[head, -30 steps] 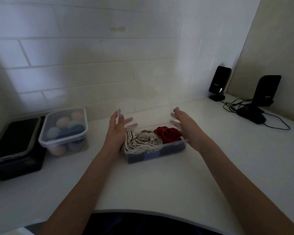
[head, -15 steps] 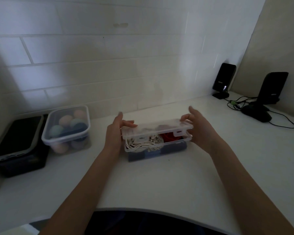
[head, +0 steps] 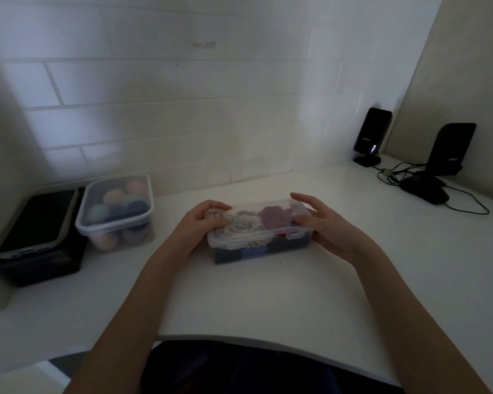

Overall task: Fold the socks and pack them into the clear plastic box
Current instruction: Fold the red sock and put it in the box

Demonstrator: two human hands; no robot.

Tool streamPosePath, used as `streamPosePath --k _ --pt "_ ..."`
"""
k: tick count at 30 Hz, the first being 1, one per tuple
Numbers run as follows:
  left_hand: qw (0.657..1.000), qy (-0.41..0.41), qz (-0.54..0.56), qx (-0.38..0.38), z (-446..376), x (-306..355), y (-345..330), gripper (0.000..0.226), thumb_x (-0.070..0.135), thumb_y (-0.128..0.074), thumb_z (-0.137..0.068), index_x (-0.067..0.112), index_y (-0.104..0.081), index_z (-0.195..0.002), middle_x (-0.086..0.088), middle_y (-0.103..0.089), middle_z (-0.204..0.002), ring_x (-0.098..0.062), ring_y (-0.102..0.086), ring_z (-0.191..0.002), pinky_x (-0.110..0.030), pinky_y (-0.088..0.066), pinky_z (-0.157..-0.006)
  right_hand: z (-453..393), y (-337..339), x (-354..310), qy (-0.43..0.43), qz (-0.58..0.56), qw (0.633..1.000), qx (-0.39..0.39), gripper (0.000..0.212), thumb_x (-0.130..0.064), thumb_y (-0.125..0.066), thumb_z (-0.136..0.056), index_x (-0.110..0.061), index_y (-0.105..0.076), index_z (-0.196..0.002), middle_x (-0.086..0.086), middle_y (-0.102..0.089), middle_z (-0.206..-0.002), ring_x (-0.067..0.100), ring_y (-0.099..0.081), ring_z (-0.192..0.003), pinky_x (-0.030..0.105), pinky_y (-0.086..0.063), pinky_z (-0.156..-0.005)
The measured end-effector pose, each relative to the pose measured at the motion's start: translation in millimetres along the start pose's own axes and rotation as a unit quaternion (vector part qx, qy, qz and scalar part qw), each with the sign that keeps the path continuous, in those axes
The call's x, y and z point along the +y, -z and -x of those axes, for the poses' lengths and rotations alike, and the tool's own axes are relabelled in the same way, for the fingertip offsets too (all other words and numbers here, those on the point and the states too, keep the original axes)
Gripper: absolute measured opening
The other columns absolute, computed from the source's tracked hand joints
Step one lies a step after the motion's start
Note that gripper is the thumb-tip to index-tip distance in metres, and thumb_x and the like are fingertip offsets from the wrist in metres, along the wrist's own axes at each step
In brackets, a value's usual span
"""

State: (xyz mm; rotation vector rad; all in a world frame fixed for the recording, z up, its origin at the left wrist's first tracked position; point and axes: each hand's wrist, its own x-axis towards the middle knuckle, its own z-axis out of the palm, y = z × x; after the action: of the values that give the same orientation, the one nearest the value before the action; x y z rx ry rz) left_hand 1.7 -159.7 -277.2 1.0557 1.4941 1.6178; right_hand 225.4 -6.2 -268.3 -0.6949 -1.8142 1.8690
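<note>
We hold the clear plastic box [head: 261, 241] at the middle of the white countertop [head: 268, 297], its transparent lid [head: 256, 223] down over the folded socks: a striped pair [head: 244, 224] beside a red pair [head: 273, 218], dark blue ones [head: 239, 253] beneath. Our left hand [head: 201, 223] curls over the lid's nine o'clock end, fingers pressing on top. Our right hand [head: 322, 224] grips the three o'clock end, thumb on the lid, fingers arched behind. At nine o'clock sits a lidded clear tub of pastel balls [head: 117, 211] beside a black tray [head: 37, 237]. Two black speakers [head: 372, 136] stand at two o'clock.
</note>
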Motion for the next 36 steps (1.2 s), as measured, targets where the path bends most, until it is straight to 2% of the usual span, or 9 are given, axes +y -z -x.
streamPosePath --k 5,10,16,21,26,28,31,33,36 --pt "1.000 -0.016 -0.005 0.001 2 0 0 0.025 -0.007 -0.060 -0.080 0.016 -0.066 -0.088 -0.007 -0.067 -0.085 -0.011 -0.067 -0.073 -0.019 -0.055 -0.064 -2 -1 1 0.005 -0.013 1.000 0.003 0.050 -0.014 -0.065 -0.084 -0.025 -0.049 -0.130 0.008 -0.058 -0.127 0.026 -0.063 -0.105 0.034 -0.050 -0.095" --pt "1.000 -0.020 0.011 -0.004 2 -1 -1 0.025 -0.007 -0.059 -0.081 0.015 -0.067 -0.087 -0.005 -0.068 -0.083 -0.012 -0.067 -0.073 -0.020 -0.056 -0.065 -1 -3 1 0.005 0.001 1.000 -0.004 0.055 -0.028 -0.071 -0.074 -0.030 -0.052 -0.126 0.008 -0.054 -0.131 0.026 -0.062 -0.107 0.029 -0.051 -0.087" --pt "0.999 -0.037 -0.005 -0.014 2 -3 -1 0.026 -0.006 -0.058 -0.082 0.017 -0.068 -0.086 -0.004 -0.069 -0.084 -0.010 -0.068 -0.074 -0.019 -0.055 -0.062 -1 -4 3 0.027 0.015 1.000 0.003 0.036 -0.019 -0.065 -0.085 -0.026 -0.058 -0.120 0.007 -0.056 -0.125 0.024 -0.065 -0.101 0.024 -0.054 -0.074" --pt "0.999 -0.047 -0.005 -0.023 0 -3 2 0.026 -0.006 -0.060 -0.081 0.019 -0.069 -0.086 0.003 -0.071 -0.079 -0.009 -0.068 -0.074 -0.019 -0.054 -0.062 -2 -2 3 0.020 0.010 1.000 -0.001 0.038 -0.018 -0.065 -0.085 -0.025 -0.058 -0.121 0.008 -0.056 -0.125 0.024 -0.065 -0.101 0.024 -0.054 -0.073" --pt "0.998 -0.059 -0.022 -0.027 2 -4 2 0.026 -0.001 -0.061 -0.083 0.024 -0.071 -0.083 0.002 -0.071 -0.082 -0.012 -0.068 -0.076 -0.018 -0.053 -0.062 0 -4 1 0.018 0.031 0.999 0.006 0.036 -0.022 -0.065 -0.085 -0.027 -0.057 -0.120 0.008 -0.055 -0.126 0.024 -0.065 -0.102 0.025 -0.054 -0.075" --pt "0.997 -0.058 -0.041 -0.028 2 -3 1 0.019 0.009 -0.062 -0.082 0.026 -0.071 -0.083 0.005 -0.072 -0.083 -0.013 -0.067 -0.078 -0.020 -0.052 -0.063 2 -6 0 0.024 0.045 0.999 -0.002 0.045 -0.031 -0.068 -0.081 -0.029 -0.054 -0.124 0.007 -0.054 -0.130 0.024 -0.063 -0.105 0.028 -0.053 -0.081" --pt "0.997 -0.038 -0.039 -0.057 2 -1 1 0.016 0.037 -0.059 -0.076 0.031 -0.071 -0.085 0.013 -0.070 -0.092 -0.018 -0.064 -0.092 -0.030 -0.049 -0.076 6 -4 -1 0.021 0.064 0.996 -0.057 0.081 -0.040 -0.074 -0.067 -0.037 -0.035 -0.138 0.001 -0.043 -0.137 0.025 -0.052 -0.118 0.032 -0.046 -0.098" --pt "0.996 -0.047 -0.020 -0.074 2 0 4 0.026 0.045 -0.059 -0.071 0.034 -0.069 -0.092 0.018 -0.066 -0.100 -0.023 -0.059 -0.105 -0.035 -0.047 -0.083 8 -2 -2 0.030 0.087 0.992 -0.083 0.093 -0.029 -0.078 -0.065 -0.041 -0.025 -0.141 -0.002 -0.040 -0.134 0.021 -0.051 -0.116 0.027 -0.048 -0.095" --pt "0.992 -0.053 0.026 -0.110 2 -1 9 0.049 0.046 -0.070 -0.065 0.031 -0.062 -0.111 0.000 -0.062 -0.106 -0.034 -0.058 -0.104 -0.044 -0.047 -0.083 11 -2 -4 0.063 0.129 0.987 -0.065 0.080 -0.023 -0.076 -0.072 -0.044 -0.034 -0.137 -0.008 -0.047 -0.127 0.013 -0.058 -0.108 0.019 -0.053 -0.081"
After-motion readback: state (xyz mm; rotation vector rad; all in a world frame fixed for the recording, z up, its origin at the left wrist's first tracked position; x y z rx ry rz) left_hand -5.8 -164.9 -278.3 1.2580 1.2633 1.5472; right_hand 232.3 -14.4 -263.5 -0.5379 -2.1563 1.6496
